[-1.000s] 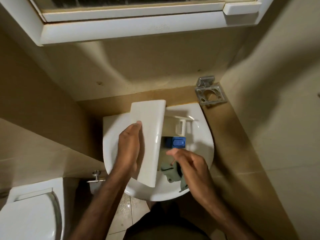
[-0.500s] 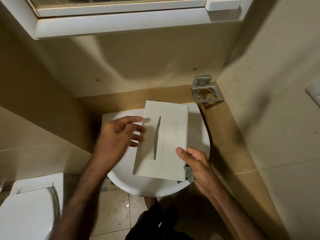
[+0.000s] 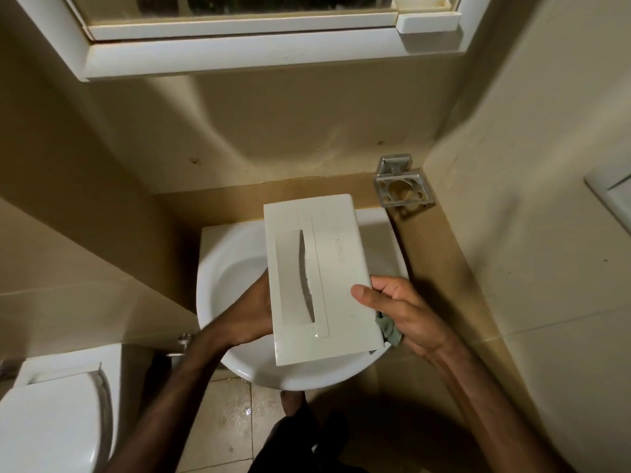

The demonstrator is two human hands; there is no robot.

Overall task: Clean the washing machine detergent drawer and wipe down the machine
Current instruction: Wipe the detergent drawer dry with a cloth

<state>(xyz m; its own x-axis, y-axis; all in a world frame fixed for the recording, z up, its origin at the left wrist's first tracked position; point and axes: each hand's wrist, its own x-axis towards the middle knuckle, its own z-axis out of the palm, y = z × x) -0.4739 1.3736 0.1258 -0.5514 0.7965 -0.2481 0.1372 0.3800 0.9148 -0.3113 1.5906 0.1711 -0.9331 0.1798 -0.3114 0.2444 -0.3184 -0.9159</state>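
Drawer point(image 3: 327, 278) held flat-side-up over the sink point(image 3: 218, 288), right hand point(image 3: 406, 312) pinching its right edge with thumb on top plus a green cloth point(image 3: 387, 331), left hand point(image 3: 249, 315) under left edge, fingers hidden.

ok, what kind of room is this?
Most likely a small bathroom. There's a white sink against the wall, a toilet beside it at lower left, and a metal toothbrush holder fixed to the tiled wall.

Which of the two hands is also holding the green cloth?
The right hand: the green cloth pokes out beneath it beside the drawer. The left hand shows none.
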